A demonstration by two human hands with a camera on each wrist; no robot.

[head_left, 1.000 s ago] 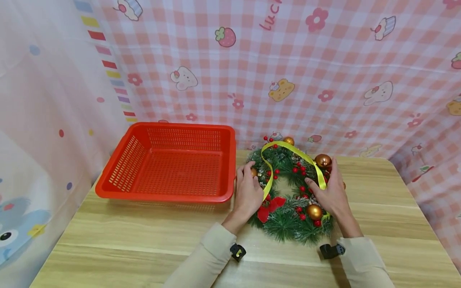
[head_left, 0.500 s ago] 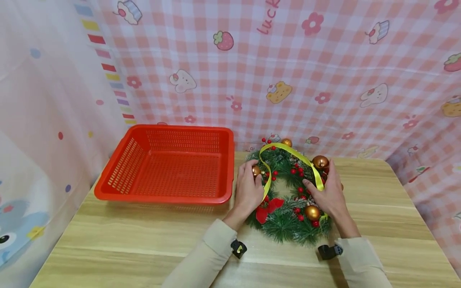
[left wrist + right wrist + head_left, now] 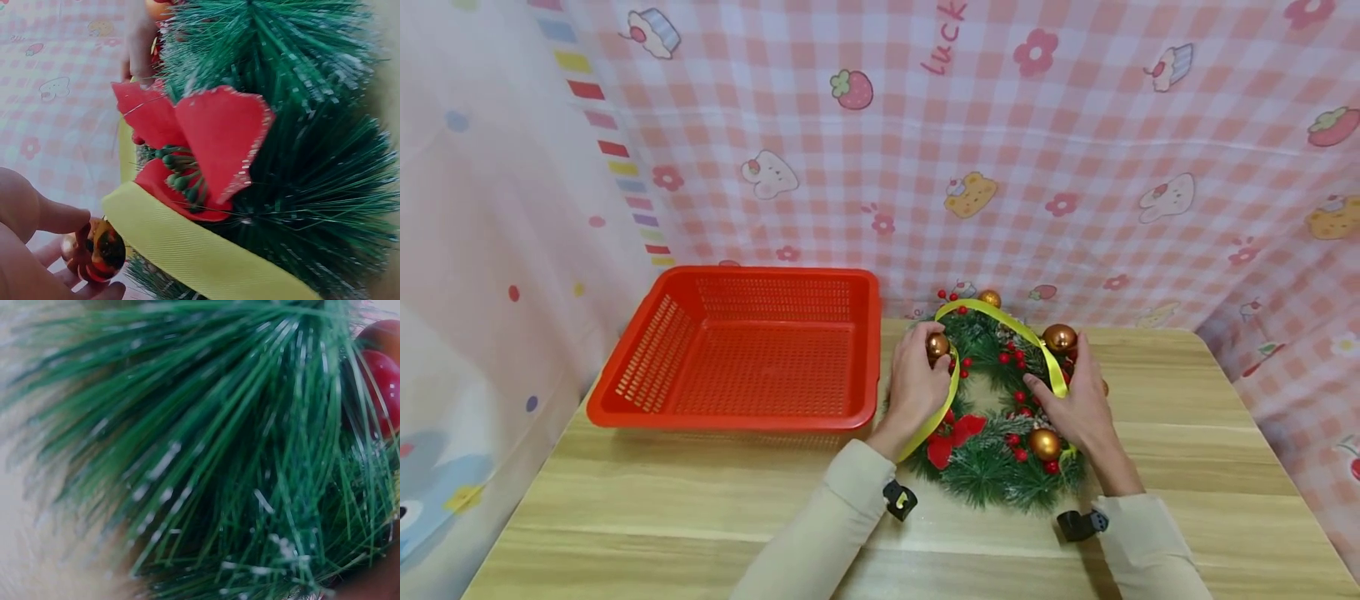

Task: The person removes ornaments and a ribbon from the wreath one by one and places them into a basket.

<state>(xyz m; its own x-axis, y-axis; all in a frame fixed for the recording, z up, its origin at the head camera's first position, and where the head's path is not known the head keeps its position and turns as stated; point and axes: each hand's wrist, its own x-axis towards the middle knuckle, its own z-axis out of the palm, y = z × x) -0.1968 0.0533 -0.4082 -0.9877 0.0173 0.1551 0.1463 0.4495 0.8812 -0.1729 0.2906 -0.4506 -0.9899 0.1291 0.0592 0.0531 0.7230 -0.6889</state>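
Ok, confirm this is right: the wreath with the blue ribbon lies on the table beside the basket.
One thing is off: the ribbon is yellow, not blue, as the left wrist view shows. The wreath does lie on the table beside the basket.

Head view forward and downward, wrist views close, all sharing wreath (image 3: pixel 988 468)

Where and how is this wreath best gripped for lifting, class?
Probably grip the wreath by its green ring at left and right, coming from outside and closing toward the open centre. Its ring shape suggests opposite holds would balance it; the looped yellow ribbon and round baubles look less secure.
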